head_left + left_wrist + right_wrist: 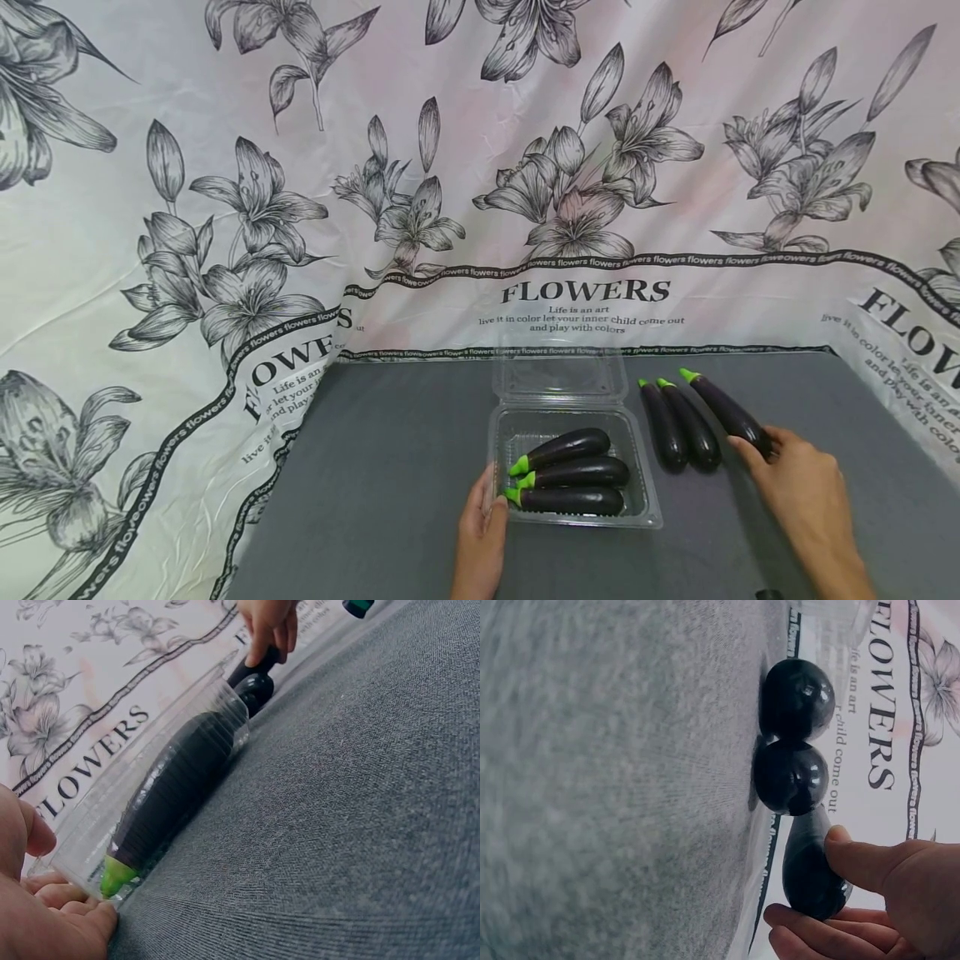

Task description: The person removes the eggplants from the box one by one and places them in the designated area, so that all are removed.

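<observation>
A clear plastic clamshell container (651, 508) stands on the table with its lid (558, 371) raised at the back. Inside lie three dark eggplants, one of them the front eggplant (573, 501), green stem ends pointing left. My left hand (480, 533) grips the container's left side, thumb at the rim and fingers outside the wall. To the right of the container, my right hand (806, 492) pinches the round end of an eggplant (723, 407) between thumb and fingers, its green stem pointing away. Beside it lie the left loose eggplant (663, 427) and the middle loose eggplant (692, 427), close together.
A grey cloth (375, 483) covers the table. Behind and at both sides hangs a white curtain (420, 308) printed with flowers and lettering, meeting the table's back edge. A small dark object (768, 594) shows at the front edge, near the right forearm.
</observation>
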`<state>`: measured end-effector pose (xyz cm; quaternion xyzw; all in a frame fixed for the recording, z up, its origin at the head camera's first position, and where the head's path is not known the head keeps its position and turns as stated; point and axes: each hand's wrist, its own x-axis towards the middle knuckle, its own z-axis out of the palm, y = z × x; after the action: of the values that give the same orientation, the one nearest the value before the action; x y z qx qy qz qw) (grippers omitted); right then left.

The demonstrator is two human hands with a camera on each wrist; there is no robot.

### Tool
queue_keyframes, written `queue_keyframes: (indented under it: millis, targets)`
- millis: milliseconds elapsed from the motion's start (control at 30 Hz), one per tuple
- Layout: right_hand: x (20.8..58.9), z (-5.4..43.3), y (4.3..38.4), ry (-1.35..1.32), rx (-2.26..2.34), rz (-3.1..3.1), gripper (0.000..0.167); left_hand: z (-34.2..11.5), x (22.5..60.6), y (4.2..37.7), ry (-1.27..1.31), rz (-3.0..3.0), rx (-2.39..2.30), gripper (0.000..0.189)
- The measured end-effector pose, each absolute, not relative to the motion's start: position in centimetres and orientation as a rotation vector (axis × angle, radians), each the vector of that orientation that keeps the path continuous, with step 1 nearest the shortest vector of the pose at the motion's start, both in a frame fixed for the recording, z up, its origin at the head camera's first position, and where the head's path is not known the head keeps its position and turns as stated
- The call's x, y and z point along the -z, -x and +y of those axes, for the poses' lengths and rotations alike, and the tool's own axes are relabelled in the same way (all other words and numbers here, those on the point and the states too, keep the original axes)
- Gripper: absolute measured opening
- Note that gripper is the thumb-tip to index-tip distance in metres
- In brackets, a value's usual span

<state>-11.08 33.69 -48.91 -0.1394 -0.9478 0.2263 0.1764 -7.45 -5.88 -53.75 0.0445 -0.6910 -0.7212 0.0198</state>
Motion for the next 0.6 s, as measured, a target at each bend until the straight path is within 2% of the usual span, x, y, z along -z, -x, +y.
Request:
queue_keyframes:
  millis: [267,600]
  targets:
    - [49.22,33.97,11.49,0.443,-0.639,-2.73,0.066,-5.89,53.76,7.48,-0.152,-2.143,2.243,0.052]
    - [49.27,34.2,11.69,0.432,-0.632,-2.721,0.063,-6.02,53.69,7.43,-0.161,-2.153,2.239,0.052]
